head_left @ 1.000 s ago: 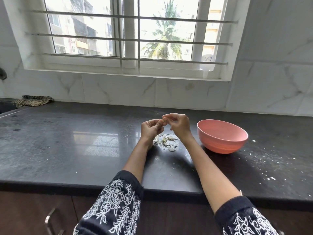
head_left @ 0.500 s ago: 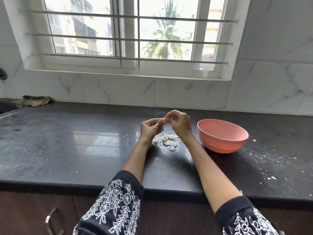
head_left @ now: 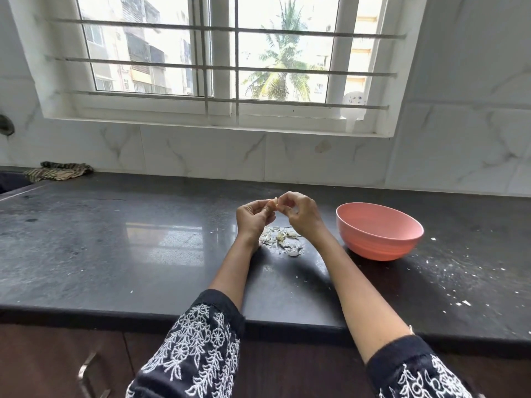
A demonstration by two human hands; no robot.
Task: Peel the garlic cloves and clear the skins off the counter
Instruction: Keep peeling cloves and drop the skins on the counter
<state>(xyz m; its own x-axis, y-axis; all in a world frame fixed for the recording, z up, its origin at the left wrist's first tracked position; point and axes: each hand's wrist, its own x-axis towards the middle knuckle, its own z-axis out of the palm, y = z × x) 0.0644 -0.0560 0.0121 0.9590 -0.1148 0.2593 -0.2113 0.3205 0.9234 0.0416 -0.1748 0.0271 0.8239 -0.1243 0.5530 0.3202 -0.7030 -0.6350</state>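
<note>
**Both hands pinch one clove above the skins**

Pinched between the fingertips of both hands, a small pale clove [head_left: 275, 201] sits above the dark counter [head_left: 115, 254], roughly mid-way along it. Whether any skin is still on the clove is too small to tell.

At the far left, a striped cloth [head_left: 59, 170] lies bunched against the marble wall, well apart from the work. A pale reflection of the window [head_left: 218, 58] shows on the counter to the left of the arms.

The left hand [head_left: 253, 218] is raised off the counter, palm turned toward the person, with its fingers curled in and its thumb and fingertips closed on the clove's left side. The right hand [head_left: 300, 212] meets it from the other side, back of the hand up, its thumb and forefinger curled round the clove's right end and the other fingers bent. The two hands touch at the clove.

Below and between the wrists, a heap of skins [head_left: 280, 239] lies on the counter, papery and whitish, with a few scraps just beside it.

Near the right hand stands a pink bowl [head_left: 379, 237], upright, close to the heap but not touching it. Its inside looks bare from this angle.

Further right, white flecks [head_left: 448, 271] are scattered over the counter.

Both forearms reach out from dark sleeves [head_left: 198, 349] with white embroidery at the counter's near edge.
</note>
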